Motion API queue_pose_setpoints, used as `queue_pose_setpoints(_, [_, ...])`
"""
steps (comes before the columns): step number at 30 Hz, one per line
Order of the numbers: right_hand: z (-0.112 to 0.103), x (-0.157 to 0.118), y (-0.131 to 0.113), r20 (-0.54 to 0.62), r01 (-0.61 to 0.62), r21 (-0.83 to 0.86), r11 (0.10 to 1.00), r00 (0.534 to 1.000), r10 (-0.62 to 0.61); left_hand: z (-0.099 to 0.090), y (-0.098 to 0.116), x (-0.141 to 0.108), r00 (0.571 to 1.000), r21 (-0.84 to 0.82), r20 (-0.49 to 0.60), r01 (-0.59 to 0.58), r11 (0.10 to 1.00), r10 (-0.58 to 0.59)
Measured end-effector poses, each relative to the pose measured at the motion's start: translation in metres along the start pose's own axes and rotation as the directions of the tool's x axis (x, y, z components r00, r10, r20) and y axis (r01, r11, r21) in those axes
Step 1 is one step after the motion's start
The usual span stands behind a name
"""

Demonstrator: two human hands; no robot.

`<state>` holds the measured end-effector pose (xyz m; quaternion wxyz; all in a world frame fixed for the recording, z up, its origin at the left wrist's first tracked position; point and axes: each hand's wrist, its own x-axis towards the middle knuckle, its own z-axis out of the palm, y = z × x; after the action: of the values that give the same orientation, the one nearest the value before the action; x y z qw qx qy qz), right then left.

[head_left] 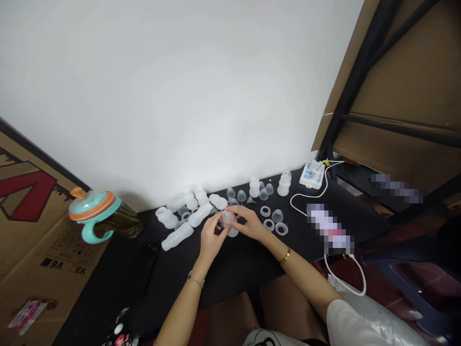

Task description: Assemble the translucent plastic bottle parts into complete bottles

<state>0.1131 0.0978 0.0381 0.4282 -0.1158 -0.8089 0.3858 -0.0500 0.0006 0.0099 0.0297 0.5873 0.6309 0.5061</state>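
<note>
Near the middle of the black table, my left hand (212, 234) and my right hand (249, 222) are closed round a small white bottle with a clear dome cap (228, 217) on top. The fingers of both hands touch the cap. To the left lie several white bottles, among them a long one (177, 237) and a curved one (166, 217). Behind my hands are several clear caps (241, 195). Clear rings (281, 228) and another cap (277, 216) lie right of my right hand. A capped bottle (284, 184) stands upright farther back.
A large jug (94, 206) with a teal and orange lid stands at the left. A white box (312, 174) sits at the back right, beside a white cable (306, 196). A blurred-out object (329, 228) lies at the right edge. The white wall (216, 96) rises behind.
</note>
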Motion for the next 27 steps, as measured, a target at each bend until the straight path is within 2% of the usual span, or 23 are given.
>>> queue_pose_setpoints(11, [0.0010,-0.0018,0.0061,0.005,0.004,-0.007,1.000,1.000,-0.004,0.0015,-0.0021,-0.0009,1.000,-0.038,0.016,0.017,0.999,-0.016])
queue_pose_setpoints(27, [0.0005,-0.0001,0.0063,0.001,-0.013,0.026,1.000,1.000,0.013,-0.0022,0.0062,0.0040,0.997,-0.140,0.028,0.080,0.987,-0.076])
